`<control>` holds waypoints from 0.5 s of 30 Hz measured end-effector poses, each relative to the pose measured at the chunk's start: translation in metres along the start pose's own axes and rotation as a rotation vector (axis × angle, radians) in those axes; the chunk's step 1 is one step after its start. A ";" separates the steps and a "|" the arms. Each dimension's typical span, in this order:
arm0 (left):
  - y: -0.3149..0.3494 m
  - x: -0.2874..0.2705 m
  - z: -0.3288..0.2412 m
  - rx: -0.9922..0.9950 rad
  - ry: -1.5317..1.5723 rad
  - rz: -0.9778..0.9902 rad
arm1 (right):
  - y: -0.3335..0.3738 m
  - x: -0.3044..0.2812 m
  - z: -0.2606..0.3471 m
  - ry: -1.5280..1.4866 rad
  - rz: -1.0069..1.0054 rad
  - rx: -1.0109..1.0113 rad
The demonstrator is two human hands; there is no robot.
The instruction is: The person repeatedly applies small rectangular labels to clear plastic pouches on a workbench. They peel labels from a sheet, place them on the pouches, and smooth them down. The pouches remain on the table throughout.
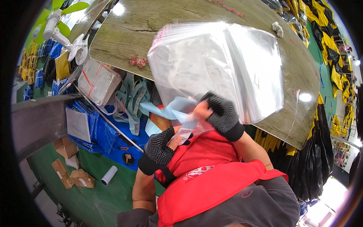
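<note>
A wood-grain counter (124, 34) is spreading out ahead of the hands, catching bright glare from overhead light. Below and to the left of the hands a green floor (94, 196) is showing, with cardboard scraps (72, 176) and a white roll (109, 175) lying on it beside a blue tarp (113, 143). Yellow and black bags (332, 56) are piling up far to the right.
</note>
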State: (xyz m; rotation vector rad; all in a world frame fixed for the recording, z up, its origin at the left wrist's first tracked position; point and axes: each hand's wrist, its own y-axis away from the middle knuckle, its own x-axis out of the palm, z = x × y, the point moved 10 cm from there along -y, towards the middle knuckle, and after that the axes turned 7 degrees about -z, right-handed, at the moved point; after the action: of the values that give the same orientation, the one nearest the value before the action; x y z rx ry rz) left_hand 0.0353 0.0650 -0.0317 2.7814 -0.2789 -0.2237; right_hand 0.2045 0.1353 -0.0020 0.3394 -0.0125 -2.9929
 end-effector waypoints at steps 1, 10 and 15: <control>0.000 -0.005 0.005 -0.081 -0.011 -0.007 | -0.002 -0.026 -0.009 -0.024 -0.260 0.021; 0.048 -0.152 -0.019 0.212 0.277 -1.133 | 0.033 -0.012 0.013 0.838 -0.082 -0.438; 0.025 -0.130 0.019 0.012 0.295 -0.870 | 0.047 -0.006 -0.019 0.766 -0.159 -0.310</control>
State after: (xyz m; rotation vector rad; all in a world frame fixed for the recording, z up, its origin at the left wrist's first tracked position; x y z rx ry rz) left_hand -0.0978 0.0643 -0.0250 2.7079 1.0085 -0.0039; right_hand 0.2205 0.0901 -0.0185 1.4499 0.5589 -2.7285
